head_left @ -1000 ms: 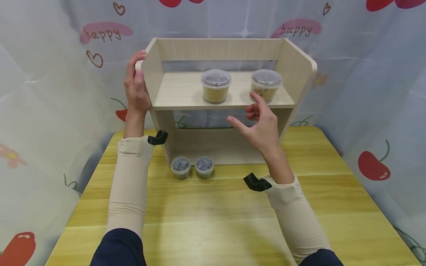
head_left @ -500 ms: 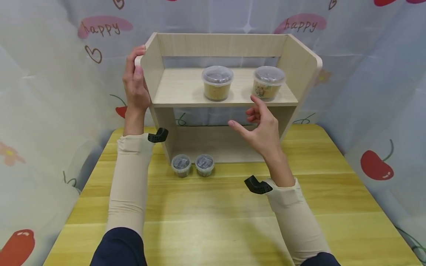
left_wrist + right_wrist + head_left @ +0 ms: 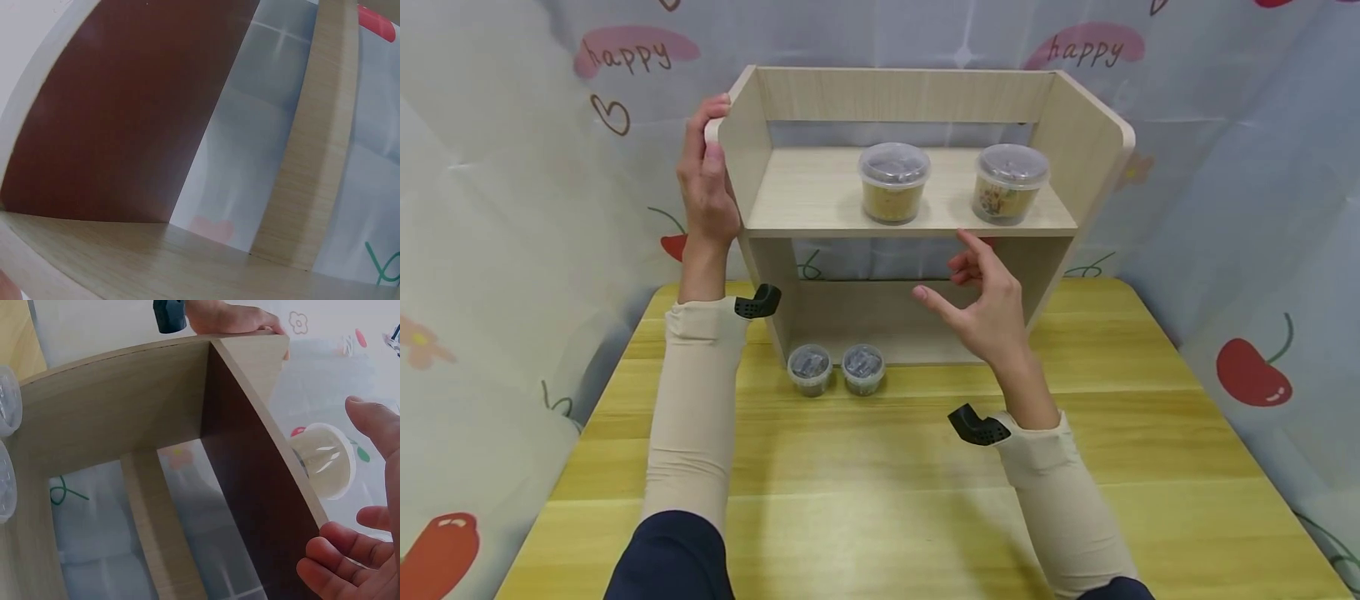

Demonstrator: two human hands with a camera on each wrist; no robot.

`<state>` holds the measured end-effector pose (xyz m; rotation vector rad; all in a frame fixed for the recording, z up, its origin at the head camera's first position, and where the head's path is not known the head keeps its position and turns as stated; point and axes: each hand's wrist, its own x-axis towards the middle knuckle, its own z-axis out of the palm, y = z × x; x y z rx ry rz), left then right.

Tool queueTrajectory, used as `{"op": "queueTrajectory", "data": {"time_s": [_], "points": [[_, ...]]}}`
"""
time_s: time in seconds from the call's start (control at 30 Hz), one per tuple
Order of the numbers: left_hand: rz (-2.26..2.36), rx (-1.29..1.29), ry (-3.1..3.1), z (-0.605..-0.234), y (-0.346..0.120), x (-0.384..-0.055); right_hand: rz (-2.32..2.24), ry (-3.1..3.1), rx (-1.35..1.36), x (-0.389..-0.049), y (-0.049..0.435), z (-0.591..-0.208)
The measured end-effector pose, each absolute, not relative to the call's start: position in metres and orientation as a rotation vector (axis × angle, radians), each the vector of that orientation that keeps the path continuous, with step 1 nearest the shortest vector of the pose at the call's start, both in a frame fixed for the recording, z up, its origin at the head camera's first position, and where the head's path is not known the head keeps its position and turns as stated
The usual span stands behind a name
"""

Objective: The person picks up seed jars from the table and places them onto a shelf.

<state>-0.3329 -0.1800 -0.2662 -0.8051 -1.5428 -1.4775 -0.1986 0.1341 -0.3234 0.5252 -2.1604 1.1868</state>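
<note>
Left hand (image 3: 706, 187) fingers clamped on left side of shelf (image 3: 812, 192); best hold it steady. Right hand (image 3: 988, 312) fingers apart near upper front edge; avoid bumping left tub (image 3: 893, 187) and right tub (image 3: 1009, 187) on upper level.

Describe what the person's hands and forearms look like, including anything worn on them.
The left hand and right hand are ungloved. Wrinkled cream fabric sleeves cover both forearms to the wrists; dark navy fabric sleeves show nearer the camera. At each wrist sits a bent black device with small dots or holes; no cables are visible.
</note>
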Motion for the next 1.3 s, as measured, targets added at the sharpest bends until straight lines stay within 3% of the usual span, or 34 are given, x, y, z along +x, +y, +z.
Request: {"op": "queueTrajectory", "data": {"time_s": [1.3], "points": [[-1.481,-0.829,-1.542,-0.263,-0.179,-0.33,1.231,-2.203,0.538,-0.208,0.129,-0.366]]}}
